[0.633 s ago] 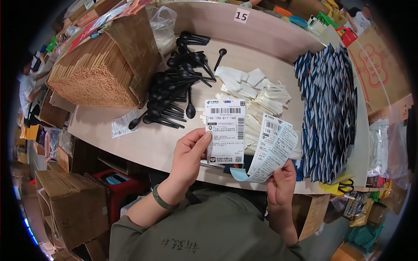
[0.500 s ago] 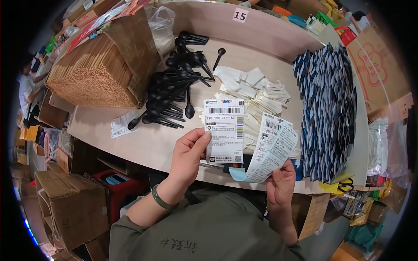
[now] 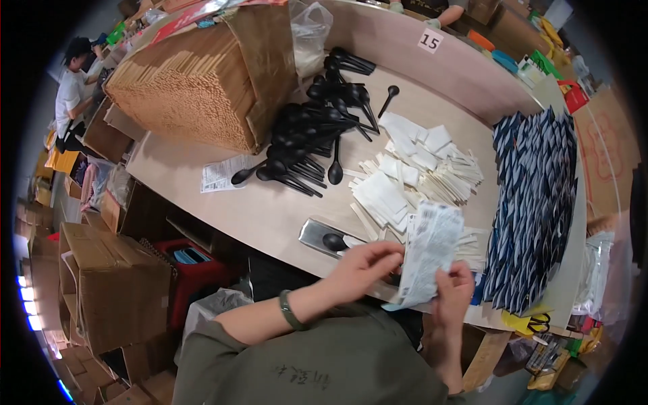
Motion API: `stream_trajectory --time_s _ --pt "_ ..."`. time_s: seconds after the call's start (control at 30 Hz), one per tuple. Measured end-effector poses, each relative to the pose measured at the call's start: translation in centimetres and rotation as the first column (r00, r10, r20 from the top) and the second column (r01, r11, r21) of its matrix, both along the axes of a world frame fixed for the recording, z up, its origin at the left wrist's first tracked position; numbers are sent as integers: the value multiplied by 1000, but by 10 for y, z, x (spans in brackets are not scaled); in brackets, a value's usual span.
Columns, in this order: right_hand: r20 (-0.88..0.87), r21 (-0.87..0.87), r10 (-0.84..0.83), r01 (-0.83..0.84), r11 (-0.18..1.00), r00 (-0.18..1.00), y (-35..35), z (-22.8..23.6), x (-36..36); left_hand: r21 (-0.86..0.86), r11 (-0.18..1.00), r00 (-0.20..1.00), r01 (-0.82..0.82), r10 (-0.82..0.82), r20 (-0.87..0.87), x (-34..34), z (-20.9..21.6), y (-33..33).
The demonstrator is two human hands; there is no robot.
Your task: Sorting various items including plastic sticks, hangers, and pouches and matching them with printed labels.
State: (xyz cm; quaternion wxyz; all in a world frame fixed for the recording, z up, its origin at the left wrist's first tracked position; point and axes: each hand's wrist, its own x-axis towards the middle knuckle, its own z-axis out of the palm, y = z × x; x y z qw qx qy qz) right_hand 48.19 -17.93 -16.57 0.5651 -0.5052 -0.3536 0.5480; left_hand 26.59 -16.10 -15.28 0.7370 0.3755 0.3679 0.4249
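Observation:
A stack of printed shipping labels is in my right hand, thumb in front and fingers closed at its lower right edge. My left hand reaches the left edge of the same labels, its fingers drawn together; the labels partly hide its fingertips. To the left of my left hand, a shallow silver tray at the table's front edge holds a black spoon and something white. Beyond the labels lies a heap of white paper packets and thin wooden-looking sticks.
A pile of black spoons covers the table's left middle, beside a cardboard box packed with brown flat pieces. A loose printed sheet lies at left. Dark blue packets stand in rows at right, near yellow-backed scissors.
The single label in my left hand has moved right and no longer shows separately. My left hand is now at the stack, which is held more upright. The view has shifted, uncovering the silver tray.

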Motion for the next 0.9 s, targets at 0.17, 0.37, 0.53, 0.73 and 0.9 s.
stream_trajectory --time_s 0.17,0.37,0.53,0.73,0.9 --pt "644 127 -194 147 981 740 93 44 55 171 939 769 -298 342 -540 -100 -29 0" --pt "970 67 -97 139 988 223 169 -59 136 393 793 492 -466 601 -630 -189 -54 -18" --pt "986 161 -166 210 964 7 109 -23 74 736 606 155 -301 793 -589 -226 47 24" --pt "974 101 44 -605 790 220 10 -33 -29 836 521 -323 173 832 -452 -262 164 124" --pt "897 437 -234 -669 601 376 -18 -87 -58 625 777 -401 80 599 -693 -284 154 193"
